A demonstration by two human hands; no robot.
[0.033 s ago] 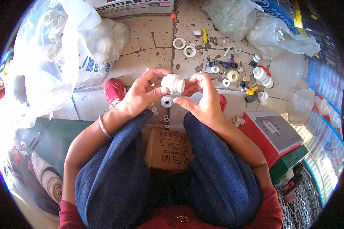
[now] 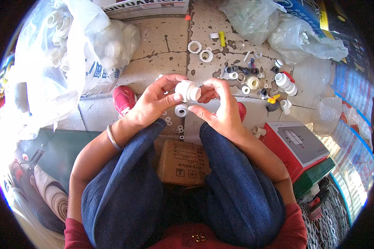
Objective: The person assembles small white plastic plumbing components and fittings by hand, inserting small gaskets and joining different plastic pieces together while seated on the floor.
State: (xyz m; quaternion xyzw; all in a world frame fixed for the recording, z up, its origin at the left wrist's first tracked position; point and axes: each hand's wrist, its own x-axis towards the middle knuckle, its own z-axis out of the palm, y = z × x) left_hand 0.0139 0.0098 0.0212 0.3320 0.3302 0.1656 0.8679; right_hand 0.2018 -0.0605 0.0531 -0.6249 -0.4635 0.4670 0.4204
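A white plastic pipe fitting (image 2: 188, 91), with a wide collar and a narrower round end, is held up between the thumb and fingers of my left hand (image 2: 156, 99). Its narrower end points toward my right hand (image 2: 221, 106), whose thumb and curled fingers are apart. Those fingertips are close beside that end; whether they touch it is hard to see. Just below the held piece is another white fitting (image 2: 181, 110) with a dark ringed opening. Several small white rings (image 2: 180, 129) lie on the floor between my feet.
A clear bag of white fittings (image 2: 108, 45) stands at the far left. Loose rings, valves and a white threaded fitting (image 2: 286, 84) lie on the tiles at right. A cardboard box (image 2: 183, 166) sits between my legs, and a red and grey box (image 2: 293, 145) beside my right arm.
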